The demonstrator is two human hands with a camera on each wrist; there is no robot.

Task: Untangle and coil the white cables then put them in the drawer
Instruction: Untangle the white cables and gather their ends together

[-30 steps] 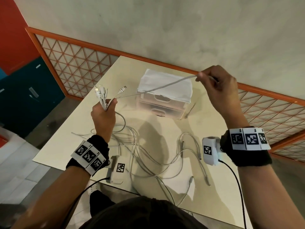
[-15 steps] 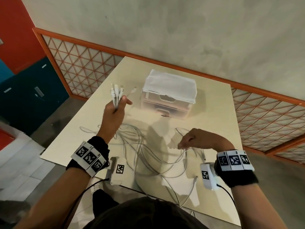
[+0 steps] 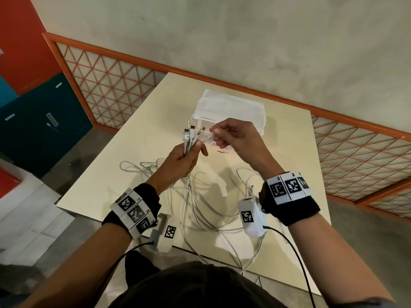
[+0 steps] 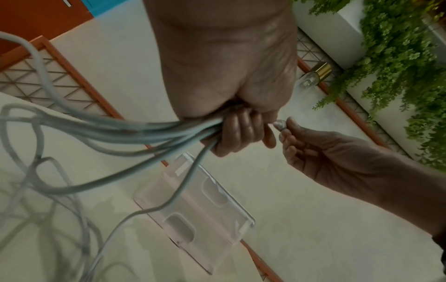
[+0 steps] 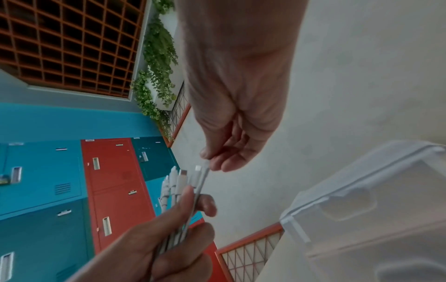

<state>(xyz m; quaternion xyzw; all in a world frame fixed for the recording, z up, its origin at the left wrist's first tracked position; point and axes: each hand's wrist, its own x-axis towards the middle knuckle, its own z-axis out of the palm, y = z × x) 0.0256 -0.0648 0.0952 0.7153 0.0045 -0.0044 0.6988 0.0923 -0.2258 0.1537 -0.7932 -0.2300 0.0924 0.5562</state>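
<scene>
Right hand risen to bundle, white cables plugs-up, upright

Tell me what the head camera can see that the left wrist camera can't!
Only the head view shows the plug ends sticking up from the left hand, the wristbands with black-and-white markers, and the cloth on the drawer box.

Only the left wrist view shows green plants and a light bulb.

Both show the white cables gripped in the left hand, the right hand pinching one cable end, and the table.
</scene>
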